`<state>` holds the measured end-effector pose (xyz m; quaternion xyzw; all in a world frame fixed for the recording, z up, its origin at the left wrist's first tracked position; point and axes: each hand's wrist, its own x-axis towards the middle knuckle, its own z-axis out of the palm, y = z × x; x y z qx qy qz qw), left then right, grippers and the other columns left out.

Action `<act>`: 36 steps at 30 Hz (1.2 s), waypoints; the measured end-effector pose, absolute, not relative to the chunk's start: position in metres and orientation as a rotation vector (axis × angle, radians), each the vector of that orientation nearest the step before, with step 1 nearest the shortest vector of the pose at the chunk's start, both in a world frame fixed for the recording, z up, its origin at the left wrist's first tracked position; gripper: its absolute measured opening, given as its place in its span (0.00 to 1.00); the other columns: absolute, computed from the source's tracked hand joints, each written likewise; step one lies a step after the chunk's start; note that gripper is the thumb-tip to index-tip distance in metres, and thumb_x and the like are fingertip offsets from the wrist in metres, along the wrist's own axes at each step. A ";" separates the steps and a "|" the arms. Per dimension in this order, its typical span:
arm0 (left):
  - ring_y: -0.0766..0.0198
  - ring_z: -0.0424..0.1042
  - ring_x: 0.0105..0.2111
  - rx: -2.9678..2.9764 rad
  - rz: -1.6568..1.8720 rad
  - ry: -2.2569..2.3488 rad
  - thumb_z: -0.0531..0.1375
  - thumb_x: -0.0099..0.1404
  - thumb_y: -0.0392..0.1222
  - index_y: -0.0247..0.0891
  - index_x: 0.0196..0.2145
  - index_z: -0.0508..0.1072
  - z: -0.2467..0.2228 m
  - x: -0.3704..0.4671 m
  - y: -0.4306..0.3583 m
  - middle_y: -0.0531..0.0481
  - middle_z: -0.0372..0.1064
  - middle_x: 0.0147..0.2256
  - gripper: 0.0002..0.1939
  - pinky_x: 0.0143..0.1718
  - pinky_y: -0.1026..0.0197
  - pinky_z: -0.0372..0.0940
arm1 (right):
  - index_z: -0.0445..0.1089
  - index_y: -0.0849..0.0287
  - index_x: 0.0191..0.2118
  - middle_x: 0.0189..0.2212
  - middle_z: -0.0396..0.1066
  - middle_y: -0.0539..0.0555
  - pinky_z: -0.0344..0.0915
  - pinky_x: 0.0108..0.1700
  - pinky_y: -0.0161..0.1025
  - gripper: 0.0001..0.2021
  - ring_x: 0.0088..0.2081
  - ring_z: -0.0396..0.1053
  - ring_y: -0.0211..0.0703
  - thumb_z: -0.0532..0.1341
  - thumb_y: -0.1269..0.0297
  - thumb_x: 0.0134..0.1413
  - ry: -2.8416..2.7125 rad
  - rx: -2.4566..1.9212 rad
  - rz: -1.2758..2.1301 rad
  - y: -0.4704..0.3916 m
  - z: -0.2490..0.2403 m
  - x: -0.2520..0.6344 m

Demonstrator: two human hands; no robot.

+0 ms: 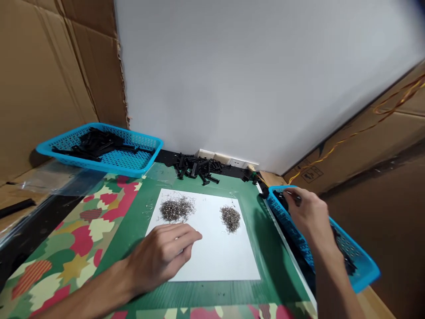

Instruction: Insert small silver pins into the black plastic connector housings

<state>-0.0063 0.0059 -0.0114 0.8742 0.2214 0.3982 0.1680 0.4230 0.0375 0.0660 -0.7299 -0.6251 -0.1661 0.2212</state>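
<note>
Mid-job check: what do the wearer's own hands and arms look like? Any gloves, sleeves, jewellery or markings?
Both are bare human limbs. The left hand and the right hand wear no gloves, and no ring, watch or bracelet shows. The left forearm and right forearm show no sleeve as far as the frame's edge, and no cables or clear markings.

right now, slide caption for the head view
Left hand over white paper with two piles of metallic bits, right hand at a blue basket.
</note>
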 end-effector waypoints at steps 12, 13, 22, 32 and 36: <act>0.57 0.78 0.35 2.518 1.034 0.645 0.55 0.69 0.25 0.37 0.48 0.76 -0.012 -0.006 0.007 0.45 0.79 0.38 0.16 0.36 0.56 0.69 | 0.79 0.56 0.48 0.38 0.81 0.58 0.62 0.35 0.37 0.14 0.37 0.76 0.48 0.67 0.57 0.60 -2.107 -1.903 0.209 0.158 0.014 0.282; 0.57 0.78 0.35 2.519 1.015 0.655 0.55 0.69 0.25 0.36 0.48 0.77 -0.011 -0.006 0.006 0.44 0.79 0.38 0.16 0.36 0.56 0.69 | 0.79 0.57 0.46 0.37 0.81 0.59 0.61 0.35 0.37 0.12 0.36 0.76 0.48 0.67 0.58 0.60 -2.103 -1.928 0.204 0.161 0.013 0.279; 0.67 0.67 0.25 1.590 0.866 0.951 0.56 0.76 0.43 0.39 0.46 0.80 0.003 -0.001 0.005 0.46 0.79 0.38 0.13 0.26 0.63 0.64 | 0.78 0.60 0.35 0.31 0.77 0.63 0.58 0.34 0.42 0.09 0.33 0.73 0.53 0.62 0.62 0.56 -1.897 -2.113 0.023 0.122 0.039 0.293; 0.69 0.67 0.23 1.145 0.898 0.831 0.61 0.73 0.59 0.36 0.53 0.69 0.005 0.005 0.015 0.48 0.74 0.35 0.24 0.19 0.68 0.64 | 0.74 0.57 0.34 0.30 0.74 0.50 0.63 0.37 0.39 0.07 0.34 0.69 0.41 0.62 0.64 0.64 -2.123 -1.302 0.739 0.039 0.068 0.225; 0.69 0.63 0.23 1.151 0.962 0.940 0.61 0.73 0.61 0.37 0.46 0.69 0.002 0.005 0.013 0.56 0.63 0.25 0.22 0.20 0.70 0.60 | 0.76 0.56 0.37 0.34 0.77 0.51 0.64 0.41 0.39 0.07 0.38 0.72 0.43 0.66 0.60 0.66 -2.175 -1.186 0.801 0.025 0.064 0.212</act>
